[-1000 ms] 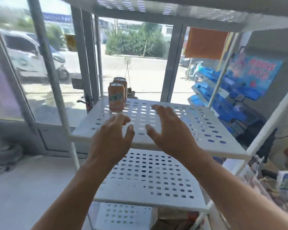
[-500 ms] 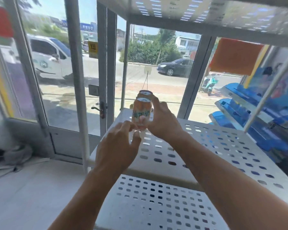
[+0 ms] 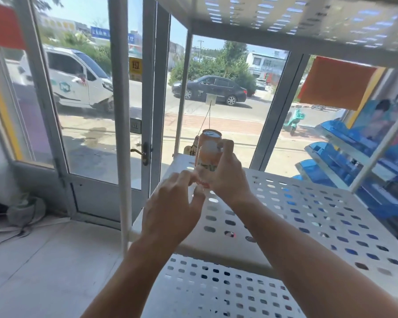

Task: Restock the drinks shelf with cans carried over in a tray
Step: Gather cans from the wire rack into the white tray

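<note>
Fingers (image 3: 184,177) of the left hand (image 3: 172,214) are loosely spread and half curled, nothing gripped, tips right at the base of the front can (image 3: 207,164); actual contact can't be made out through the blur. That orange can is clamped in the right hand (image 3: 228,177), thumb and fingers wrapped round its right side, and it's held at the back-left corner of the shelf (image 3: 308,216). Whether its bottom is on the shelf or just off it can't be told. A second can (image 3: 210,135) is seen directly behind, only the top showing.

No tray is seen. The shelf is a white perforated metal panel, with another like it below (image 3: 216,288) and one overhead (image 3: 296,17). To the left a glass door (image 3: 87,125) with a brass handle is seen, a van (image 3: 74,81) and a dark car (image 3: 209,89) parked outside. Blue racks (image 3: 345,157) are seen at far right.
</note>
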